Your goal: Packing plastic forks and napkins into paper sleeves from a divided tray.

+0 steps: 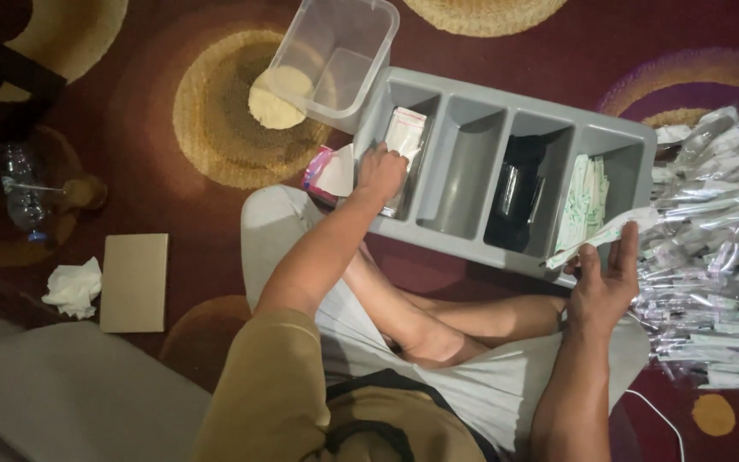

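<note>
A: Where are the hands?

B: The left hand is at upper centre, fingers curled down into the leftmost slot of the grey organizer. It rests on a white packet standing in that slot; whether it actually grips the packet, I cannot tell, since the fingertips are hidden.

A: And the other?

B: The right hand, at right of centre, is mostly open, palm up, thumb pinching a long paper sleeve against the organizer's near edge. The sleeve lies tilted, one end over the rightmost slot, which already holds a stack of like sleeves standing on edge.

A: Why is the tray there?

B: It sits across the person's crossed legs, close in, so both hands reach every slot. The next slot over holds dark items; the second slot looks bare.

A: What is the shiny mass at the right edge?

B: A heap of clear-wrapped pieces, just beside the right hand, within easy reach.

A: Anything else around?

B: A clear tub touches the organizer's upper left corner. A pink-and-white pack lies just beside the left wrist. Farther left on the carpet: a bottle, a crumpled tissue and a flat tan board.
</note>
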